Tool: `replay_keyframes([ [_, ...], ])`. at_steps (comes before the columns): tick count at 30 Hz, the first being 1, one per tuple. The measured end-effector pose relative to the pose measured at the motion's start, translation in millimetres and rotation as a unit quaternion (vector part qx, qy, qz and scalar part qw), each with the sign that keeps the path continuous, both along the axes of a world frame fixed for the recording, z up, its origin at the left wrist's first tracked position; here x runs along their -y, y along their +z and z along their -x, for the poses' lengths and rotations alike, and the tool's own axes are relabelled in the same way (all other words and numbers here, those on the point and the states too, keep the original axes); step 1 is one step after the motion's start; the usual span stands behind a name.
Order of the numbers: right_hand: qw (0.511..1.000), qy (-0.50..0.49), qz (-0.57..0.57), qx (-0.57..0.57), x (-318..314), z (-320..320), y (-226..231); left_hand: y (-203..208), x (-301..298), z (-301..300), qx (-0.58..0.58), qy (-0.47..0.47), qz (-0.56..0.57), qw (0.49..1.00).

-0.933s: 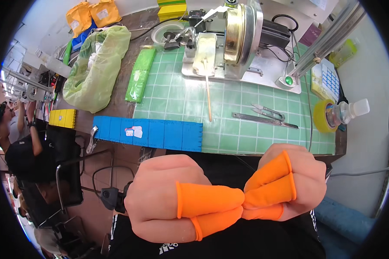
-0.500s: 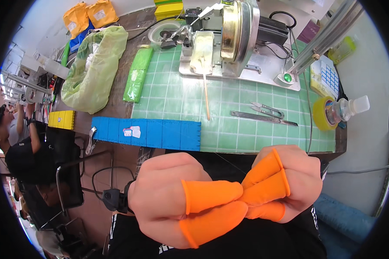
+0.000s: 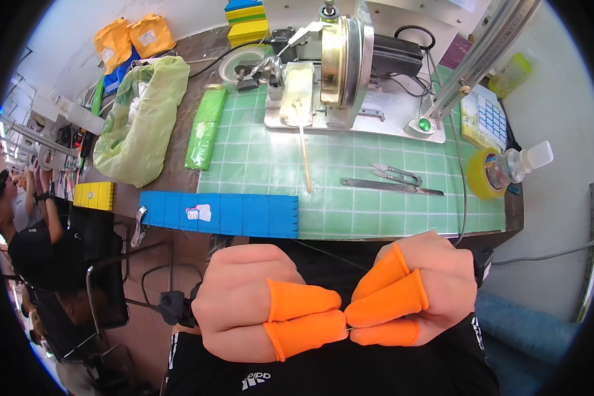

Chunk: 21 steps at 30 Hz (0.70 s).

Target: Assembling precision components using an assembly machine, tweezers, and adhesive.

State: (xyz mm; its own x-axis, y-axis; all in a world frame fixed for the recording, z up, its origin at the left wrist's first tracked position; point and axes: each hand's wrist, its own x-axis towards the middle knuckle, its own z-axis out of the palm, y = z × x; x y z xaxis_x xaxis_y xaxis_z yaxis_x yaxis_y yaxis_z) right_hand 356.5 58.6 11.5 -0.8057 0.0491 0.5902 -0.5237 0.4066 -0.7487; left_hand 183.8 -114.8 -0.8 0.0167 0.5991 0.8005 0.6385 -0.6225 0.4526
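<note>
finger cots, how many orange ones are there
5 cots: two on the left hand, one above the other; three on the right hand, fanned top to bottom. More may be hidden.

On my feed I see orange finger cots (image 3: pixel 303 302), a green mat (image 3: pixel 356 155) with white grid lines, and a blue strip (image 3: pixel 251 214).

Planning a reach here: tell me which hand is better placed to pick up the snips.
Probably the right hand: it is nearer the snips, which lie ahead of it. The left hand is farther off, nearer the blue strip.
</note>
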Motion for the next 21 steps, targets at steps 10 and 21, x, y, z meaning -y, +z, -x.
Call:
replay_keyframes([
  [10, 0.982, -0.072, -0.156, -0.084, -2, -3, -3, 5, 3, -14, 0.091, 0.077, 0.062, 0.991],
  [21, 0.952, -0.127, -0.269, -0.072, -2, -3, 6, 23, 9, -6, 0.120, 0.041, 0.206, 0.970],
])
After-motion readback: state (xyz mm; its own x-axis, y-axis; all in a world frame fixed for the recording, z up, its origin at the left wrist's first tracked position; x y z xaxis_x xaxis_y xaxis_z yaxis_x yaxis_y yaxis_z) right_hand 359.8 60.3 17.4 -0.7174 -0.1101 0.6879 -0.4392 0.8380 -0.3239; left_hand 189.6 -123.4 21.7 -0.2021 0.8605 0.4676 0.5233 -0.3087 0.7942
